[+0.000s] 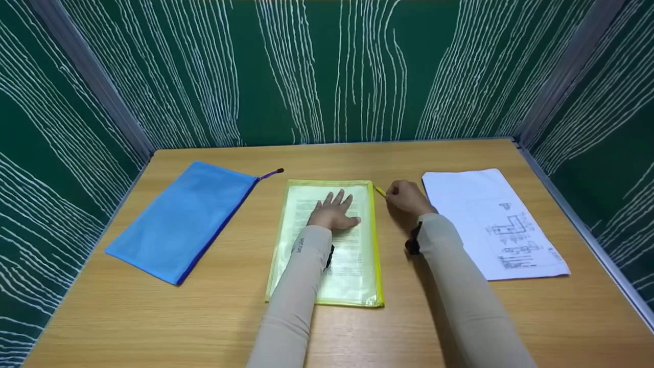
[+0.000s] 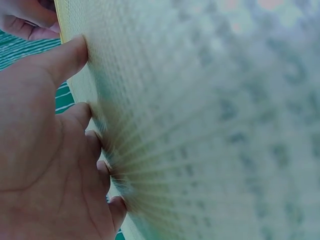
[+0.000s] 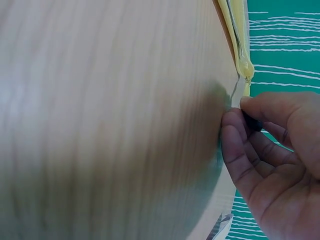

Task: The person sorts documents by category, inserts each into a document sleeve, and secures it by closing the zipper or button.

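A clear yellow-edged zip folder (image 1: 352,276) with printed sheets inside lies in the middle of the table. My left hand (image 1: 334,212) rests on its upper part with fingers spread; in the left wrist view the fingertips (image 2: 77,50) press the mesh surface. Just off the folder's top right corner, my right hand (image 1: 409,197) pinches the yellow zipper pull (image 1: 379,191). The right wrist view shows the pull's black end (image 3: 252,122) between thumb and fingers, with the yellow zip edge (image 3: 240,40) running away from it.
A blue zip folder (image 1: 179,225) lies slanted at the left, its purple pull (image 1: 271,174) pointing right. White sheets with a printed drawing (image 1: 495,225) lie at the right, partly behind the right forearm. Green panels with white lines (image 1: 368,71) border the wooden table (image 1: 214,317).
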### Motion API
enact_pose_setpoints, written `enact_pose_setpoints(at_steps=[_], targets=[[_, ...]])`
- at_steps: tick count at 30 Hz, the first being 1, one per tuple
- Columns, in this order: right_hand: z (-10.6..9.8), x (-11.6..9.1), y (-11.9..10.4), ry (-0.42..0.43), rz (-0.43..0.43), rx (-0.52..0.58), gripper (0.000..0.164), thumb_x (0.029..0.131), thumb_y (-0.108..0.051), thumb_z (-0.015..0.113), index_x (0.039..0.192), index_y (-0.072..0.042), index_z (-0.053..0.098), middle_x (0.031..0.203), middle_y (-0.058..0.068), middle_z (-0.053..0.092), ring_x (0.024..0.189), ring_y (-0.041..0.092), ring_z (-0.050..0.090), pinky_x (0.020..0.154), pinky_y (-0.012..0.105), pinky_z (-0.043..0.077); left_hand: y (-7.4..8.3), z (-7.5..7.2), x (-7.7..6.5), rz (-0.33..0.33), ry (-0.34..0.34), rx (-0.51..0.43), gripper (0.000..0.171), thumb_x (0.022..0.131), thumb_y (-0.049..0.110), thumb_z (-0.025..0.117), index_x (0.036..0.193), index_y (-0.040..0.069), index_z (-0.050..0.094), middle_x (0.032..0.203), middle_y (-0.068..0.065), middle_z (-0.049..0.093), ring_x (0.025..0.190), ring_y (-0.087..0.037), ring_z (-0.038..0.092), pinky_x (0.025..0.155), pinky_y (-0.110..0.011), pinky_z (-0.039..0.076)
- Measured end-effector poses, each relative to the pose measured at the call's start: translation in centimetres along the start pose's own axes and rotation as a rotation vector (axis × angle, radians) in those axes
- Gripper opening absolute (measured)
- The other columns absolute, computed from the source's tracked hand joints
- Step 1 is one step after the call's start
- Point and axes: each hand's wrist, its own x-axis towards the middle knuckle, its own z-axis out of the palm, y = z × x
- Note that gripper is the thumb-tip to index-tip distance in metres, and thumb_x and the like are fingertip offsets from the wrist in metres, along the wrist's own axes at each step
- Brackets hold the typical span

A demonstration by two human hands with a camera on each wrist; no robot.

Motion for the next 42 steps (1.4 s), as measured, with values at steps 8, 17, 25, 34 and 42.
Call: enact_pose_setpoints(at_steps=[8, 17, 25, 34, 42], targets=[[0.1, 0.2, -0.3, -0.036, 0.026, -0.007, 0.017, 0.094, -0.015, 0.055, 0.103, -0.003, 0.065, 0.098, 0.011, 0.060, 0.088, 0.022, 0.052, 0.077, 0.032, 0.044, 0.1, 0.0, 0.2, -0.001, -0.011, 0.013, 0.075, 0.096, 0.055, 0.043, 0.156, 0.027, 0.008, 0.163, 0.004, -0.004, 0.150, -0.022, -0.008, 0.122, -0.046, 0.001], [0.2, 0.2, -0.5, -0.069, 0.027, -0.005, 0.014, 0.093, -0.013, 0.056, 0.099, -0.005, 0.065, 0.093, 0.009, 0.059, 0.086, 0.022, 0.052, 0.074, 0.031, 0.043, 0.2, 0.1, 0.2, -0.002, -0.007, -0.016, 0.075, 0.096, 0.054, 0.044, 0.156, 0.026, 0.008, 0.163, 0.004, -0.004, 0.150, -0.022, -0.009, 0.121, -0.046, -0.001], [0.6, -0.2, -0.6, -0.085, 0.024, -0.003, 0.014, 0.093, -0.015, 0.059, 0.099, -0.006, 0.067, 0.093, 0.009, 0.062, 0.084, 0.021, 0.053, 0.073, 0.030, 0.045, -0.6, 0.2, 0.2, -0.027, 0.031, -0.028, 0.074, 0.096, 0.053, 0.044, 0.156, 0.026, 0.010, 0.163, 0.004, -0.002, 0.150, -0.022, -0.007, 0.121, -0.046, -0.001], [0.2, 0.0, -0.6, -0.109, 0.093, 0.050, 0.015, 0.094, -0.017, 0.058, 0.103, -0.009, 0.066, 0.099, 0.010, 0.061, 0.091, 0.024, 0.054, 0.080, 0.032, 0.045, -0.7, -0.2, 0.3, -0.022, 0.047, -0.073, 0.074, 0.095, 0.053, 0.046, 0.156, 0.027, 0.012, 0.163, 0.005, -0.001, 0.150, -0.022, -0.007, 0.121, -0.046, -0.002], [0.1, -0.1, -0.7, -0.125, 0.143, 0.072, 0.014, 0.095, -0.019, 0.058, 0.104, -0.012, 0.066, 0.101, 0.009, 0.061, 0.093, 0.024, 0.055, 0.080, 0.031, 0.046, -0.6, -0.2, 0.5, -0.022, 0.053, -0.067, 0.074, 0.095, 0.052, 0.046, 0.155, 0.026, 0.013, 0.163, 0.004, 0.000, 0.150, -0.023, -0.007, 0.121, -0.046, -0.001]])
